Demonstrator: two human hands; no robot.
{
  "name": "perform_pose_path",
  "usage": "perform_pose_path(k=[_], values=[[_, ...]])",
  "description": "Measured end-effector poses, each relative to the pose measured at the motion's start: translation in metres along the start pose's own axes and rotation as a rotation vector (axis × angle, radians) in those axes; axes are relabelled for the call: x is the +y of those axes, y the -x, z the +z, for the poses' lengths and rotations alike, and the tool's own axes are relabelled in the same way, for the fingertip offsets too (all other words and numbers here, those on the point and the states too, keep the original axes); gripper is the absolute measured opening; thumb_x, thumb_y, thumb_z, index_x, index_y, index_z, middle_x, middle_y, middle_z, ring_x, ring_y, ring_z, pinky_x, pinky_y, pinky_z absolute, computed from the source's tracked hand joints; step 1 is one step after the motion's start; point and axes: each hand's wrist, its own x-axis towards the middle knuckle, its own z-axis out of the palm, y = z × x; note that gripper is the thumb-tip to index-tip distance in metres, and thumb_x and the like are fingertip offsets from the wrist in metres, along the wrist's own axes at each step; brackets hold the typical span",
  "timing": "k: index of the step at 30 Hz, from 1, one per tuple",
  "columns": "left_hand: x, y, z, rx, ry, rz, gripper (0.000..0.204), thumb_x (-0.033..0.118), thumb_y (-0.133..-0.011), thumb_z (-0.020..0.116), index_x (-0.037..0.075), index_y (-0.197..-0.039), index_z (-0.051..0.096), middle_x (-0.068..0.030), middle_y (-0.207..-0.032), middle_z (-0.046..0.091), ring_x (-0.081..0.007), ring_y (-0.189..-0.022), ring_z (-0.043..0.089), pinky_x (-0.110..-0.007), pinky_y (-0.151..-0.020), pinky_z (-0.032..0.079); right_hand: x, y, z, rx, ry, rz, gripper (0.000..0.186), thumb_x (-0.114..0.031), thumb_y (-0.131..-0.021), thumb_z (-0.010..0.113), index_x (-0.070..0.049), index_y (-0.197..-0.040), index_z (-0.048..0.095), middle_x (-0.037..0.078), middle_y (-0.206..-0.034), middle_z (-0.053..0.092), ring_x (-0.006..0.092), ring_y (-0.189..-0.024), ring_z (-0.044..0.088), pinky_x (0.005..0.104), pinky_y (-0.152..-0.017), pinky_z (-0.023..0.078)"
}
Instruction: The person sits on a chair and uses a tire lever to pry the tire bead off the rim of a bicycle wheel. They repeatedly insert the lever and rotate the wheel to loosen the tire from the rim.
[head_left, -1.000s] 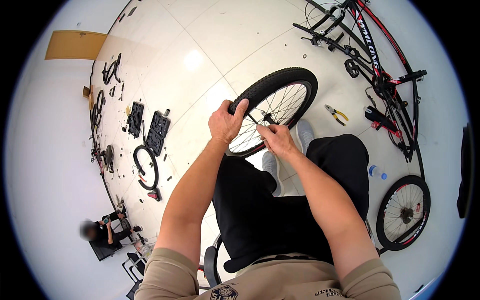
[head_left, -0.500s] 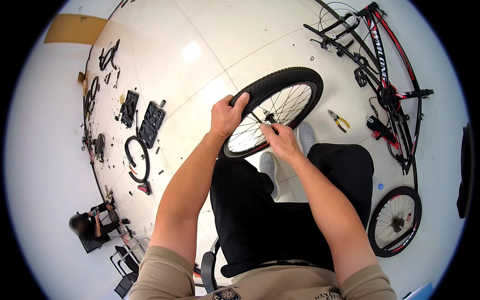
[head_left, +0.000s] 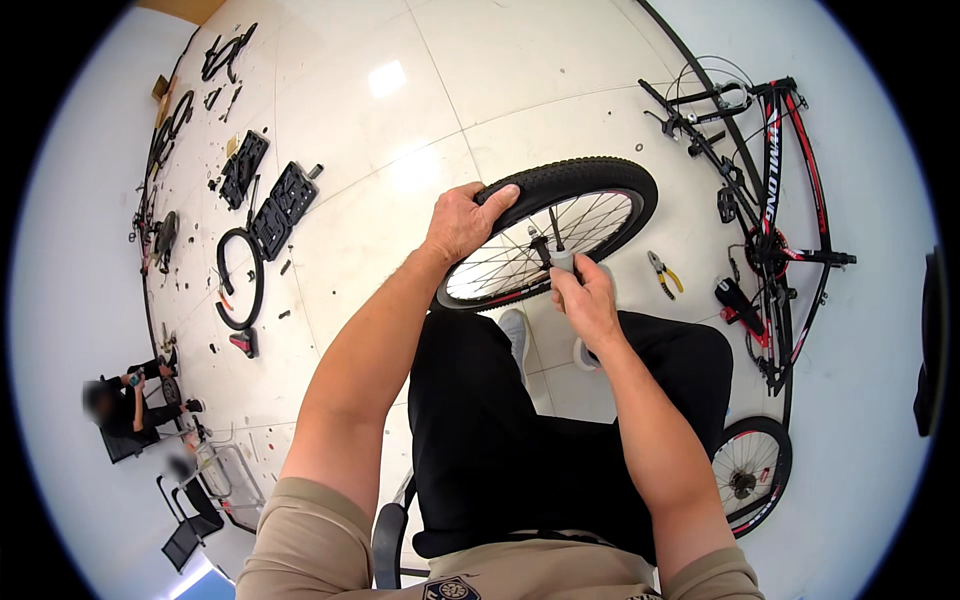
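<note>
A bicycle wheel (head_left: 612,238) with a black knobby tyre stands tilted above my shoes. My left hand (head_left: 466,222) grips its upper left side, thumb on the tread and fingers around the tyre. A thin dark stem (head_left: 556,228) points inward from the rim, near the hub (head_left: 540,246). At the stem's lower end my right hand (head_left: 585,300) pinches with thumb and fingers; a light grey piece (head_left: 562,259) shows at the fingertips, its kind unclear. On the floor to the right lie pliers (head_left: 663,275) with yellow and black handles.
Along the right wall lie a black and red bicycle frame (head_left: 770,190) and a second wheel (head_left: 750,475). To the left are an open tool case (head_left: 284,211), a curved black mudguard-like part (head_left: 258,290) and scattered small parts. Another person (head_left: 140,405) sits at the far left.
The wheel has turned clockwise, carrying the dark stem rightward along the rim. My right hand has followed it right and slightly down. The left hand keeps its hold; the view has shifted.
</note>
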Motion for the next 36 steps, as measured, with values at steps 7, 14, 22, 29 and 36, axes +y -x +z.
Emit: perform_pose_path(k=[7, 14, 22, 29, 36], values=[[0.003, 0.006, -0.002, 0.029, -0.031, -0.014, 0.068, 0.066, -0.086, 0.065, -0.001, -0.087, 0.075, -0.0175, -0.075, 0.071, -0.0296, -0.076, 0.068, -0.041, -0.075, 0.054, -0.017, 0.012, -0.035, 0.164, 0.416, -0.117, 0.035, -0.024, -0.095, 0.066, 0.003, -0.117, 0.064, 0.013, -0.089, 0.071, 0.0222, -0.076, 0.065, 0.0365, -0.073, 0.054], [-0.002, 0.01, 0.003, 0.05, -0.069, 0.007, 0.072, 0.07, -0.086, 0.062, -0.001, -0.081, 0.072, -0.0198, -0.074, 0.069, -0.0328, -0.075, 0.067, -0.043, -0.075, 0.053, -0.06, 0.032, -0.063, 0.185, 0.604, -0.202, 0.037, -0.021, -0.092, 0.066, 0.003, -0.12, 0.066, 0.019, -0.094, 0.074, 0.0259, -0.081, 0.07, 0.0364, -0.077, 0.054], [-0.019, 0.019, -0.003, 0.091, -0.068, 0.086, 0.069, 0.066, -0.088, 0.064, -0.002, -0.078, 0.07, -0.019, -0.067, 0.066, -0.0307, -0.068, 0.065, -0.042, -0.07, 0.052, -0.08, 0.012, -0.082, 0.347, 0.607, -0.256, 0.031, -0.017, -0.083, 0.074, 0.003, -0.106, 0.067, 0.009, -0.078, 0.069, 0.0194, -0.07, 0.063, 0.0347, -0.071, 0.051], [-0.006, 0.025, 0.005, 0.049, -0.161, 0.117, 0.071, 0.069, -0.089, 0.059, 0.0, -0.084, 0.071, -0.0225, -0.074, 0.069, -0.0395, -0.076, 0.068, -0.046, -0.074, 0.054, -0.085, -0.039, -0.042, 0.037, 0.871, -0.936, 0.039, -0.018, -0.082, 0.077, -0.006, -0.118, 0.065, 0.011, -0.127, 0.063, 0.0338, -0.124, 0.054, 0.046, -0.109, 0.039], [0.008, 0.021, 0.008, -0.015, -0.179, 0.066, 0.076, 0.073, -0.09, 0.054, 0.0, -0.091, 0.073, -0.0214, -0.076, 0.071, -0.0381, -0.08, 0.07, -0.044, -0.076, 0.055, -0.081, -0.067, -0.028, -0.013, 0.939, -0.829, 0.037, -0.023, -0.085, 0.075, -0.012, -0.119, 0.066, 0.005, -0.122, 0.066, 0.0275, -0.125, 0.054, 0.0465, -0.113, 0.03]])
